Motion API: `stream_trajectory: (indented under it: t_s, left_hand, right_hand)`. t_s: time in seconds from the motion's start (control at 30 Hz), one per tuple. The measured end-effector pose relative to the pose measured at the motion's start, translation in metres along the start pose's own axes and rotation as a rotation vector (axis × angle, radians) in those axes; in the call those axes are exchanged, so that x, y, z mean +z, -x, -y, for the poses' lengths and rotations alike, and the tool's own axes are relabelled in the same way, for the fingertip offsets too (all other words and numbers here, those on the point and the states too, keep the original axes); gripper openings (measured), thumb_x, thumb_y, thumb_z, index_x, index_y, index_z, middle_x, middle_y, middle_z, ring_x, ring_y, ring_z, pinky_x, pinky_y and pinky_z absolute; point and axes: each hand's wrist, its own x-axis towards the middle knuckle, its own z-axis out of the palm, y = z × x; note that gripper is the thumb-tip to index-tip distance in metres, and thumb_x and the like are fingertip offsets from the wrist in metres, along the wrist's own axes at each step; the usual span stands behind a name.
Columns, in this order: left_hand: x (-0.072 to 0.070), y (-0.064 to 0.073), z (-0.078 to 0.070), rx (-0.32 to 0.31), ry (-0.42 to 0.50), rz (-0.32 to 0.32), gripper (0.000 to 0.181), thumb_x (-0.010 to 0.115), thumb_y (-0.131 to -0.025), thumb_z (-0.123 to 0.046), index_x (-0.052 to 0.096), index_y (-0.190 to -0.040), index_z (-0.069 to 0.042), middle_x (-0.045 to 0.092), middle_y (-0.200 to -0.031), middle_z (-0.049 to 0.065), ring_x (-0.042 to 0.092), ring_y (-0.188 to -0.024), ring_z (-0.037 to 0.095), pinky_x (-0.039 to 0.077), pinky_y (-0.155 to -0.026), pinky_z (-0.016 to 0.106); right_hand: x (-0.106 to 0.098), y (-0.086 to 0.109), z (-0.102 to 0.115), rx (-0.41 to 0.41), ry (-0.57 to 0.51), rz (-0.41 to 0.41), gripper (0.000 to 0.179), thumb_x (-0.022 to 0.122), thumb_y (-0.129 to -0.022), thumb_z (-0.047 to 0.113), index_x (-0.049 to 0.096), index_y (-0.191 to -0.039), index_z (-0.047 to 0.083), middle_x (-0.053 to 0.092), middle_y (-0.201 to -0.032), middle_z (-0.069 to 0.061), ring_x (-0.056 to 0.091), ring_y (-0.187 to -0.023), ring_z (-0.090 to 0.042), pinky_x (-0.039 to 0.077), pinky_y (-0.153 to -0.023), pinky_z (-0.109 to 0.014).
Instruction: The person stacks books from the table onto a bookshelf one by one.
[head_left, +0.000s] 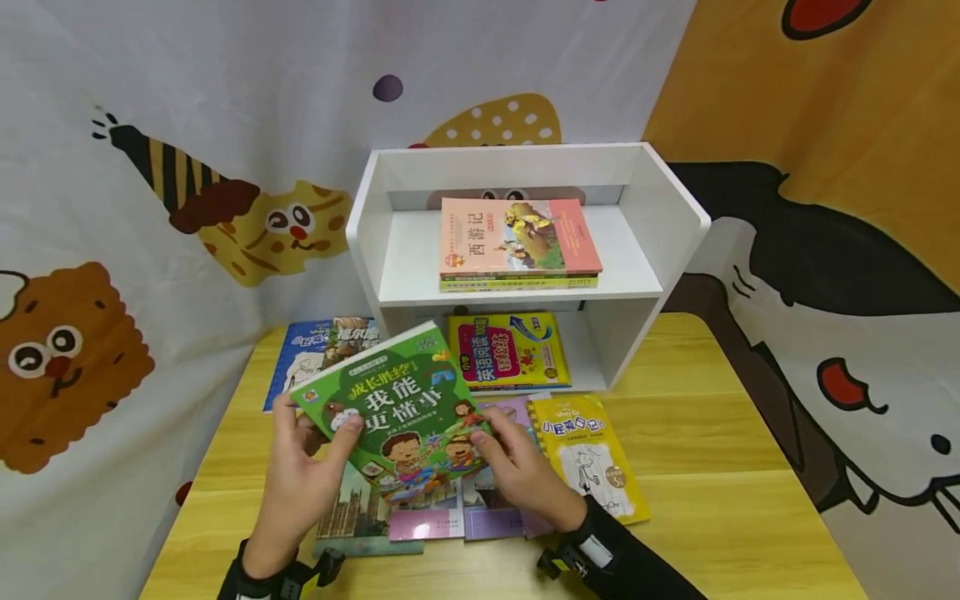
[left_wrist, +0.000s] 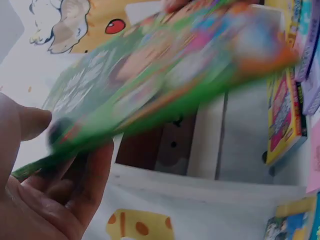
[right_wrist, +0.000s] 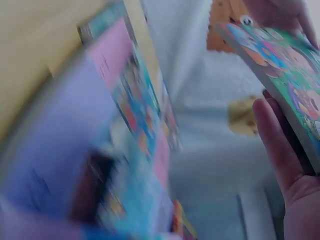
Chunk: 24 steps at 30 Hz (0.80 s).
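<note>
A green picture book (head_left: pixel 405 392) with white title characters and cartoon children is held tilted above the table. My left hand (head_left: pixel 300 479) grips its left edge, thumb on the cover and fingers behind. At the lower right corner, my right hand (head_left: pixel 521 471) pinches the book with the thumb on the front. The left wrist view shows the blurred green book (left_wrist: pixel 165 85) between thumb and fingers. In the right wrist view, the fingers of the right hand (right_wrist: pixel 292 170) lie along the book's edge. Purple and pink books (head_left: pixel 491 521) lie partly hidden beneath it.
A white two-tier shelf (head_left: pixel 630 242) stands at the back. A stack topped by a salmon book (head_left: pixel 517 237) lies on its upper tier; a yellow book (head_left: pixel 510 350) is below. On the wooden table (head_left: pixel 720 467) are another yellow book (head_left: pixel 592 458) and a blue book (head_left: pixel 288 358).
</note>
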Motion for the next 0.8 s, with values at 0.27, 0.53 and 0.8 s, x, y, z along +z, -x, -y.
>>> stream_trajectory:
  t_s: [0.27, 0.53, 0.8]
  left_hand:
    - [0.002, -0.007, 0.003, 0.157, -0.301, 0.179, 0.053, 0.068, -0.092, -0.012, 0.047, -0.140, -0.021, 0.069, -0.095, -0.004, 0.064, -0.064, 0.006, 0.051, -0.051, 0.022]
    - [0.031, -0.002, -0.012, 0.019, -0.041, 0.323, 0.041, 0.047, -0.102, -0.005, 0.036, -0.141, -0.012, 0.064, -0.101, 0.010, 0.068, -0.071, 0.019, 0.055, -0.052, 0.033]
    - [0.047, -0.001, 0.011, 0.066, 0.036, 0.165, 0.042, 0.047, -0.102, -0.006, 0.037, -0.141, -0.017, 0.064, -0.105, 0.006, 0.067, -0.072, 0.019, 0.056, -0.053, 0.033]
  right_hand:
    - [-0.058, 0.006, -0.002, -0.022, 0.275, 0.025, 0.031, 0.045, -0.104, 0.015, 0.058, -0.130, 0.028, 0.061, -0.087, 0.010, 0.052, -0.057, -0.008, 0.047, -0.057, -0.027]
    - [-0.079, 0.013, 0.003, 0.065, 0.185, -0.141, 0.026, 0.056, -0.100, 0.015, 0.065, -0.123, 0.023, 0.068, -0.104, 0.003, 0.056, -0.062, -0.012, 0.048, -0.051, -0.029]
    - [-0.061, 0.034, 0.001, 0.214, -0.056, -0.323, 0.061, 0.054, -0.101, 0.015, 0.025, -0.154, 0.020, 0.056, -0.082, -0.014, 0.055, -0.060, -0.021, 0.053, -0.056, -0.036]
